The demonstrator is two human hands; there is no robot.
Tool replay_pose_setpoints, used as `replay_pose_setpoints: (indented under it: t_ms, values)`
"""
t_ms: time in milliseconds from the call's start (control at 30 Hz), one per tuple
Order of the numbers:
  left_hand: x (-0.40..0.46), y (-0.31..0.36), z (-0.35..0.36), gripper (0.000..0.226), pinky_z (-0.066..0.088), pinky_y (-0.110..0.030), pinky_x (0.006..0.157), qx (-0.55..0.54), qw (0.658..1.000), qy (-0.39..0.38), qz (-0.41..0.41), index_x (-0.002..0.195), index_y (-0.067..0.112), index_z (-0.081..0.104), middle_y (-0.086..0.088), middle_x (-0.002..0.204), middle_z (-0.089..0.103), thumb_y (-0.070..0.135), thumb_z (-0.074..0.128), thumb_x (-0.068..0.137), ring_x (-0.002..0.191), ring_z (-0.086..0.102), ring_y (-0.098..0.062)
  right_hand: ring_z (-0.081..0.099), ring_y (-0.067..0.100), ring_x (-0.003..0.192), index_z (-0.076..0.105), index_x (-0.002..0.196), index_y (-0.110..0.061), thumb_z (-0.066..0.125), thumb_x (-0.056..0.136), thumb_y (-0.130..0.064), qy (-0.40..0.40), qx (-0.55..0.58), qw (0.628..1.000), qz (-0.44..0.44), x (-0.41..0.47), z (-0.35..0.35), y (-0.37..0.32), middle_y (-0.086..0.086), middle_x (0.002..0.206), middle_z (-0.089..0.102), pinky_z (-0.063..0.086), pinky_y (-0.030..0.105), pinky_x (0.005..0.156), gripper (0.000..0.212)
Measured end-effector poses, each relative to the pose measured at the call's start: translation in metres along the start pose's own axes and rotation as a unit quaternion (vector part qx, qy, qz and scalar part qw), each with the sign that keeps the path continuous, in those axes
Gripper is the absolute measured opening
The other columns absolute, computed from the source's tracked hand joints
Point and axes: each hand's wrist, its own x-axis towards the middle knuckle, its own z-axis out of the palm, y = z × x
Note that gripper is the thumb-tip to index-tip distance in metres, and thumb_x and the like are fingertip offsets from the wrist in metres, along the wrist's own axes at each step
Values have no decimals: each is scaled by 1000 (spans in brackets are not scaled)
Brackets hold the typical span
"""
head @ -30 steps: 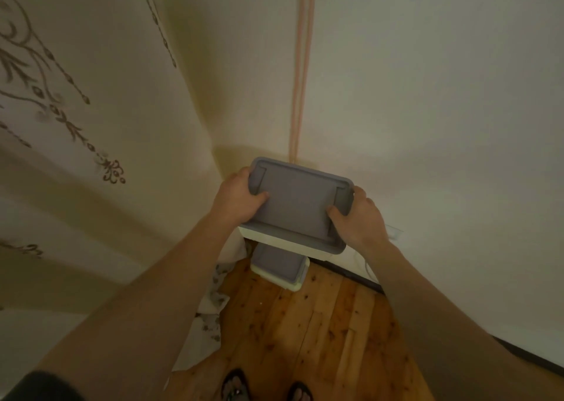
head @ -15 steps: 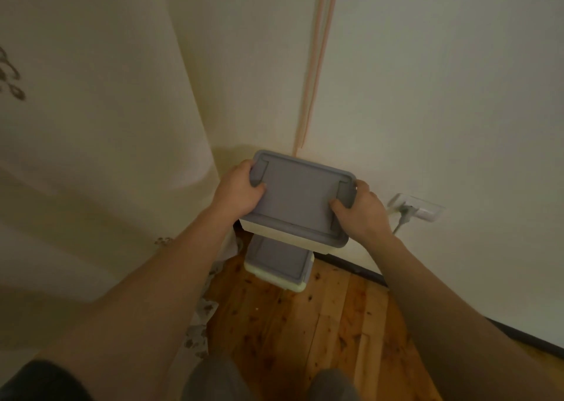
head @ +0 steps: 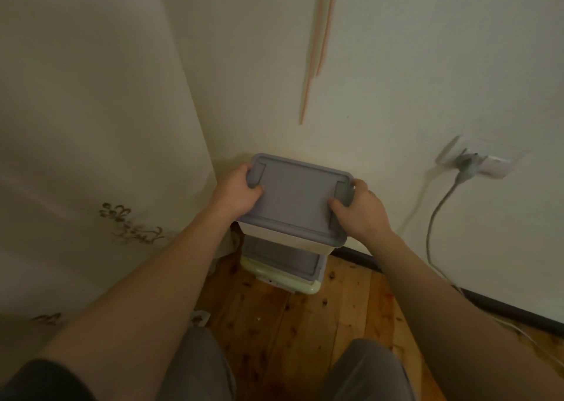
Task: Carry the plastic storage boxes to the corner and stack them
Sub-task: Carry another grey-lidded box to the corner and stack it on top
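A white plastic storage box with a grey lid (head: 297, 196) hangs in the air in front of me, held at both short ends. My left hand (head: 236, 194) grips its left end with the thumb on the lid. My right hand (head: 361, 210) grips its right end the same way. Directly beneath it, in the room's corner, a second box with a grey lid (head: 283, 263) stands on the wooden floor (head: 305, 333). The held box hides that lower box's rear half. A gap shows between the two boxes.
A pale curtain (head: 91, 156) with brown embroidery hangs on the left down to the floor. On the right wall a socket (head: 476, 161) holds a plug, and its grey cable (head: 433, 226) runs down to the floor. A dark skirting board (head: 503, 309) lines the wall. My knees show below.
The held box has come down closer to the box in the corner. My view has dropped lower and my knees have bent into the frame. Both grips are unchanged.
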Motion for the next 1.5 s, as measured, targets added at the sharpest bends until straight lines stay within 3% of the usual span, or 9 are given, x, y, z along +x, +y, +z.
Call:
replay_pose_setpoints:
  t_ms: [133,533,800,1167,1333,1500]
  values:
    - [8,-28,25,46,36,-25,75,-3,1000,0,4,129,18,56,11,103,52,26,70,86,91,50,-10,61,35,106,35,145,-11,61,91,-45,1,8,1000,2,5,31,20,16,126,59,53,42,84,68]
    - [18,-78,72,47,39,-25,79,18,1000,-18,9,128,16,57,-5,119,64,24,72,85,103,58,-22,60,36,110,32,149,-11,62,92,-43,-15,23,999,27,10,82,58,17,128,58,53,45,90,72]
    - [18,-93,85,49,39,-24,83,1,1000,-20,21,131,17,55,11,107,52,21,72,85,100,53,-12,60,35,110,31,149,-12,63,92,-43,-17,31,999,28,12,101,70,16,129,58,54,45,89,73]
    - [15,-106,91,49,39,-25,84,11,999,-31,35,131,18,55,9,111,54,19,71,85,98,50,-10,60,34,112,30,150,-13,63,92,-45,-26,24,999,30,9,112,77,15,131,57,54,48,92,74]
    - [18,-108,91,50,39,-26,88,11,999,-32,31,132,17,54,3,116,57,19,71,85,105,53,-16,60,34,111,30,150,-12,63,92,-45,-20,25,999,27,9,117,77,15,131,56,54,48,91,74]
    - [18,-108,92,47,36,-23,84,7,999,-25,48,131,18,56,14,106,49,17,70,86,98,48,-7,60,34,111,29,151,-12,64,92,-45,-12,23,999,25,11,119,79,15,132,56,54,45,89,75]
